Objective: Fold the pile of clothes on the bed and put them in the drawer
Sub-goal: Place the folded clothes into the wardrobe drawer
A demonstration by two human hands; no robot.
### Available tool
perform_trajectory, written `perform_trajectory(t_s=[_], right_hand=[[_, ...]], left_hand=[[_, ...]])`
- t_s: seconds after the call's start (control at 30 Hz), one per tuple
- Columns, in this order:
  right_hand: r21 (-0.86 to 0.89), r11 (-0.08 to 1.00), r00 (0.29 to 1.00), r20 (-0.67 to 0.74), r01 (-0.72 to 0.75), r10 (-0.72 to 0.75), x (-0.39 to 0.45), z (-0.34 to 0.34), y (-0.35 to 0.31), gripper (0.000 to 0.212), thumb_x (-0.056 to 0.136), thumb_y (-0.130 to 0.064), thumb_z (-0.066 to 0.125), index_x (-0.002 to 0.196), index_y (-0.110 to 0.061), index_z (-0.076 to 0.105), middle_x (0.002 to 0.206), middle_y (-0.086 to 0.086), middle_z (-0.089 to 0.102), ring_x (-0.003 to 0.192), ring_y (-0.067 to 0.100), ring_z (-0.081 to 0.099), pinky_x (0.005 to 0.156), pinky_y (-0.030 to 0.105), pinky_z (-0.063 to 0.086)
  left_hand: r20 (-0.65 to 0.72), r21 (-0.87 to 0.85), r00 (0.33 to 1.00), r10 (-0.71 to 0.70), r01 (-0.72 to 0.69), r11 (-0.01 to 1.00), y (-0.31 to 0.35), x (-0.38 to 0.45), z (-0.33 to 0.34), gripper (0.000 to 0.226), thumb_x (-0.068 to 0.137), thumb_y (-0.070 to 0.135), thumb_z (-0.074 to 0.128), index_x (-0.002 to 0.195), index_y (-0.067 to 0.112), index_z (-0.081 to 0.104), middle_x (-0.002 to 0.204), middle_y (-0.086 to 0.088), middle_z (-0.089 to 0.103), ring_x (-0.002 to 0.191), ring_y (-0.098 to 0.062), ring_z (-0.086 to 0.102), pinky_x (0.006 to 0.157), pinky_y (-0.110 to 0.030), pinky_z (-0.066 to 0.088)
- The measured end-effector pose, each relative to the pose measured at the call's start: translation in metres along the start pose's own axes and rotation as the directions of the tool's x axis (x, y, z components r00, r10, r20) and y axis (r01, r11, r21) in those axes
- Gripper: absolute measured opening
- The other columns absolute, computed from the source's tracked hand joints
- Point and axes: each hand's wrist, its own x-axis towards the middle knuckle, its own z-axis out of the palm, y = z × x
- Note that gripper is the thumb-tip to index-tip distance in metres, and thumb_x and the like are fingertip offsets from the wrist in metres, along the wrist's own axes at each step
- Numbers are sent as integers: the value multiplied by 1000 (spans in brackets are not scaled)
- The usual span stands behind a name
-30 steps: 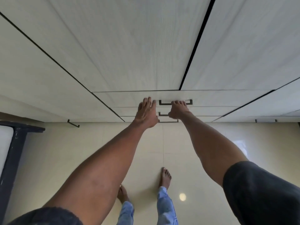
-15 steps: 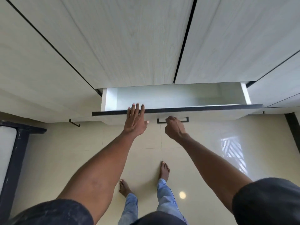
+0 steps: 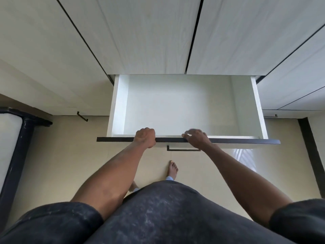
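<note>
A white drawer (image 3: 177,106) stands pulled far out of the pale wood-grain wardrobe, and nothing lies inside it. Its front panel has a dark top edge (image 3: 246,141) and a black bar handle (image 3: 183,150) below. My left hand (image 3: 145,137) grips that top edge left of centre, fingers curled over it. My right hand (image 3: 196,139) curls over the same edge right of centre, just above the handle. No clothes are in view.
Tall wardrobe doors (image 3: 140,32) rise behind the drawer. Lower drawers with small black handles (image 3: 82,116) sit at floor level. A dark bed frame (image 3: 19,143) with a white mattress stands at the left. Beige tile floor (image 3: 61,164) lies below, with my bare foot (image 3: 173,169) on it.
The drawer has slid from closed to far out. My left hand went from flat on the front to gripping the top edge. My right hand left the handle for that edge.
</note>
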Motion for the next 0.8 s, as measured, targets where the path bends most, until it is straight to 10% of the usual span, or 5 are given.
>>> perform_trajectory(t_s=[0.43, 0.6, 0.7, 0.8], right_hand=[[-318, 940, 977, 204, 125, -60, -45, 23, -8, 44, 100, -39, 39, 131, -16, 58, 140, 3, 53, 131, 27, 45, 108, 37, 34], [-13, 988, 983, -99, -156, 154, -62, 35, -46, 30, 91, -6, 44, 115, 0, 60, 125, 19, 61, 115, 34, 55, 92, 34, 42], [-53, 999, 903, -428, 13, -35, -80, 70, -125, 39, 87, -6, 48, 125, 1, 55, 133, 20, 55, 123, 36, 45, 100, 40, 36], [-173, 945, 855, -402, 279, -326, -98, 125, -230, 41, 87, -5, 49, 127, 2, 53, 136, 18, 51, 127, 34, 41, 103, 39, 34]], left_hand=[[-36, -118, 999, 30, -34, 992, -14, -55, 50, 23, 83, 3, 54, 102, 10, 65, 104, -9, 66, 91, -28, 61, 71, -31, 43], [-129, -309, 986, 109, -145, 940, -50, -87, 78, 67, 94, 23, 57, 153, 14, 27, 159, -13, 25, 147, -29, 22, 117, -38, 25], [-296, -369, 955, 16, -130, 920, -101, -128, 109, 69, 97, 22, 54, 156, 12, 18, 164, -11, 11, 151, -26, 7, 121, -35, 12], [-359, -431, 924, -130, -41, 901, -165, -172, 150, 68, 97, 21, 54, 155, 9, 20, 163, -12, 15, 151, -25, 10, 121, -33, 13]])
